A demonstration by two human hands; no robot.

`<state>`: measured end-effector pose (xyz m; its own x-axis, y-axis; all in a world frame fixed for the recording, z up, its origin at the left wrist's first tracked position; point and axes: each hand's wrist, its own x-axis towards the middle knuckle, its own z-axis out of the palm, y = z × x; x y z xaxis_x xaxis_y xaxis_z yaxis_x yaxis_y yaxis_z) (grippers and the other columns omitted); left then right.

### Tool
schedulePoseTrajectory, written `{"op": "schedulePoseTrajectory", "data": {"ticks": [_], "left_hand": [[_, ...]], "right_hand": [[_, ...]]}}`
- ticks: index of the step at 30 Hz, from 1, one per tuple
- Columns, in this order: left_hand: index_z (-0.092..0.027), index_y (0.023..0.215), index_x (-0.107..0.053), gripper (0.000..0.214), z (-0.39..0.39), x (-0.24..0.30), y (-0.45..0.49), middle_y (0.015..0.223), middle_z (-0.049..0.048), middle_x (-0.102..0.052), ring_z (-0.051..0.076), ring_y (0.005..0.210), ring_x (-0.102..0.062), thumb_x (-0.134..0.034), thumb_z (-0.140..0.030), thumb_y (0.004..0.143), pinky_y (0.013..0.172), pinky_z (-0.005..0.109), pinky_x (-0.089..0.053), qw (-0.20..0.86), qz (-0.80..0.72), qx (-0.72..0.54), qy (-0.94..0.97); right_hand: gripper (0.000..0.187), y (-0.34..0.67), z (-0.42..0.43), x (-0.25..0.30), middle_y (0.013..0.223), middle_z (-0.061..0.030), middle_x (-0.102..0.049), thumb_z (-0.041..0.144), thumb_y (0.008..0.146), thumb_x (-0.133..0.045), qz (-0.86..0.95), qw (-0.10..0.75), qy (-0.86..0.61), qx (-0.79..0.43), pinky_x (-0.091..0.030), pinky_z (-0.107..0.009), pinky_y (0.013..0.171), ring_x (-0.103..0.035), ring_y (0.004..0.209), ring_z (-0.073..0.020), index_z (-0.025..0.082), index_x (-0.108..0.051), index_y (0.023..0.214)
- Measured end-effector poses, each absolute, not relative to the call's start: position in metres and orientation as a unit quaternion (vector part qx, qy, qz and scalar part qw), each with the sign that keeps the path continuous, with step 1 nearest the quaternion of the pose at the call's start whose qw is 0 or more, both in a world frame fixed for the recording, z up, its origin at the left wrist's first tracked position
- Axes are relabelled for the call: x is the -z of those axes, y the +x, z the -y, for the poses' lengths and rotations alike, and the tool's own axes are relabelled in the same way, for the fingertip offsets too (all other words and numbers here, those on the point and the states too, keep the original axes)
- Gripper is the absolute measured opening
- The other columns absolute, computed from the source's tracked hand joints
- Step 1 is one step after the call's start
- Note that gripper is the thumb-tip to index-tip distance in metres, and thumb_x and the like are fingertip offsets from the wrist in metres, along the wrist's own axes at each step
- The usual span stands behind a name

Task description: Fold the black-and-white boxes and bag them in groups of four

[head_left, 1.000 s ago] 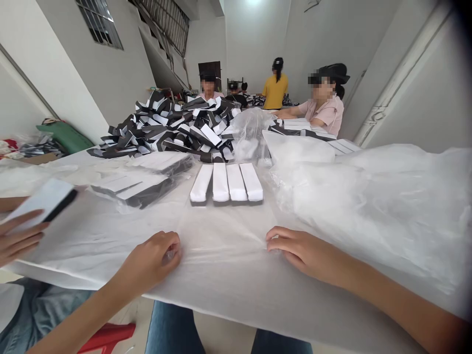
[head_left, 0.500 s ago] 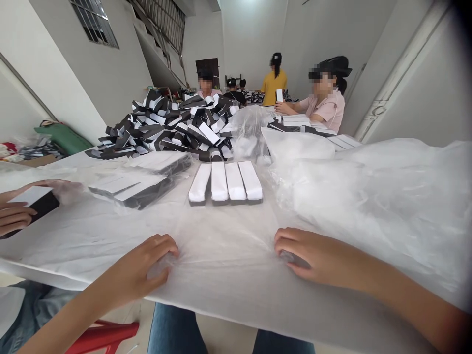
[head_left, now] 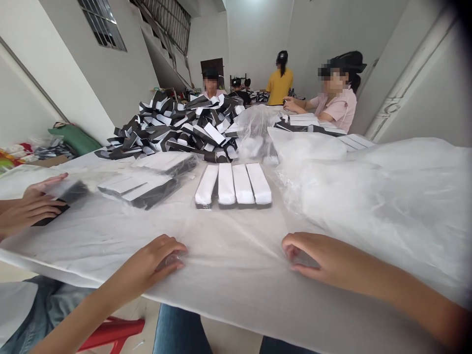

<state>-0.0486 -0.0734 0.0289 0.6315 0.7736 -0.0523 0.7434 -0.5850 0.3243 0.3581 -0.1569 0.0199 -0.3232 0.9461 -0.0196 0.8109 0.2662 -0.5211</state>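
The clear plastic sheet [head_left: 228,250] lies creased along the near table edge. The left hand [head_left: 158,260] and right hand [head_left: 324,260] rest on it, fingers narrowly curled, grip unclear. Four white-topped strips [head_left: 233,184] lie just beyond; at left, a co-worker's hand [head_left: 35,206] holds a black strip [head_left: 70,196].

White walls [head_left: 254,39] flank the room, with a barred window [head_left: 102,24] and stair railing [head_left: 165,24] at upper left

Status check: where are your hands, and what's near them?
Left hand and right hand on clear plastic film. Four white-topped strips ahead. Co-worker's hands at left, holding dark strip.
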Motion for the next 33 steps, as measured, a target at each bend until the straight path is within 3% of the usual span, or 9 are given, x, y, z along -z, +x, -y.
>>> {"op": "schedulePoseTrajectory", "data": {"ticks": [2,4,9,15,18,22,25,29,33], "left_hand": [[-0.025,0.1,-0.062,0.027,0.073,-0.028,-0.048,0.105,0.0048,-0.061,0.019,0.09,-0.061,-0.043,-0.044,0.096,0.077,0.027,-0.049,0.167,-0.425,-0.051,0.888],[-0.023,0.092,-0.061,0.027,0.074,-0.026,-0.049,0.103,0.0052,-0.06,0.018,0.088,-0.061,-0.043,-0.043,0.096,0.077,0.026,-0.05,0.166,-0.429,-0.068,0.885],[-0.026,0.098,-0.062,0.022,0.076,-0.02,-0.057,0.124,0.0049,-0.06,0.024,0.121,-0.052,-0.044,-0.037,0.096,0.098,0.033,-0.046,0.169,-0.4,-0.138,0.89],[-0.025,0.101,-0.063,0.03,0.079,-0.019,-0.053,0.101,0.0026,-0.07,0.018,0.088,-0.066,-0.038,-0.041,0.097,0.076,0.024,-0.05,0.217,-0.46,-0.124,0.852],[-0.025,0.1,-0.064,0.033,0.079,-0.025,-0.046,0.089,0.0009,-0.07,0.016,0.074,-0.063,-0.037,-0.044,0.097,0.066,0.022,-0.047,0.232,-0.477,-0.109,0.84],[-0.025,0.099,-0.063,0.034,0.078,-0.027,-0.039,0.074,-0.0013,-0.064,0.014,0.06,-0.056,-0.037,-0.046,0.096,0.055,0.022,-0.041,0.22,-0.497,-0.082,0.836],[-0.027,0.107,-0.06,0.032,0.077,-0.019,-0.038,0.061,-0.0042,-0.051,0.014,0.051,-0.048,-0.036,-0.044,0.095,0.048,0.022,-0.034,0.185,-0.521,-0.068,0.83],[-0.028,0.118,-0.054,0.032,0.076,-0.008,-0.042,0.06,-0.0053,-0.049,0.014,0.05,-0.051,-0.036,-0.039,0.094,0.048,0.023,-0.034,0.117,-0.535,-0.065,0.834],[-0.028,0.126,-0.052,0.033,0.083,-0.014,-0.054,0.087,0.0018,-0.063,0.018,0.077,-0.064,-0.041,-0.036,0.096,0.067,0.025,-0.049,0.043,-0.469,-0.122,0.874]], "right_hand": [[0.018,0.359,0.154,-0.019,0.097,-0.003,-0.064,0.038,0.09,-0.05,0.792,0.125,-0.538,-0.259,-0.048,-0.034,0.07,-0.061,0.079,-0.0203,0.03,-0.061,0.102],[0.022,0.359,0.152,-0.021,0.103,-0.004,-0.062,0.039,0.094,-0.044,0.802,0.112,-0.515,-0.28,-0.048,-0.035,0.074,-0.061,0.082,-0.0202,0.028,-0.063,0.094],[0.021,0.356,0.15,-0.029,0.122,-0.0055,-0.059,0.042,0.091,-0.048,0.776,0.168,-0.52,-0.315,-0.049,-0.033,0.071,-0.06,0.096,-0.023,0.026,-0.062,0.088],[0.022,0.355,0.144,-0.028,0.084,-0.0018,-0.065,0.042,0.092,-0.046,0.739,0.153,-0.555,-0.35,-0.044,-0.031,0.069,-0.06,0.079,-0.0195,0.024,-0.058,0.083],[0.023,0.355,0.142,-0.034,0.079,-0.0011,-0.067,0.043,0.092,-0.045,0.718,0.132,-0.571,-0.376,-0.039,-0.028,0.061,-0.062,0.074,-0.0192,0.024,-0.058,0.089],[0.028,0.357,0.142,-0.034,0.075,-0.0005,-0.069,0.047,0.093,-0.042,0.707,0.121,-0.579,-0.388,-0.037,-0.027,0.055,-0.061,0.065,-0.0181,0.026,-0.057,0.104],[0.028,0.36,0.142,-0.022,0.064,0.0029,-0.063,0.045,0.094,-0.04,0.715,0.115,-0.585,-0.365,-0.031,-0.026,0.047,-0.05,0.049,-0.0142,0.028,-0.052,0.112],[0.021,0.362,0.141,-0.01,0.054,0.007,-0.044,0.035,0.089,-0.046,0.728,0.116,-0.627,-0.253,-0.024,-0.025,0.045,-0.04,0.045,-0.0127,0.028,-0.05,0.109],[0.018,0.357,0.149,-0.022,0.078,0.0005,-0.061,0.031,0.09,-0.045,0.743,0.167,-0.624,-0.171,-0.042,-0.028,0.057,-0.057,0.065,-0.0161,0.028,-0.056,0.104]]}}
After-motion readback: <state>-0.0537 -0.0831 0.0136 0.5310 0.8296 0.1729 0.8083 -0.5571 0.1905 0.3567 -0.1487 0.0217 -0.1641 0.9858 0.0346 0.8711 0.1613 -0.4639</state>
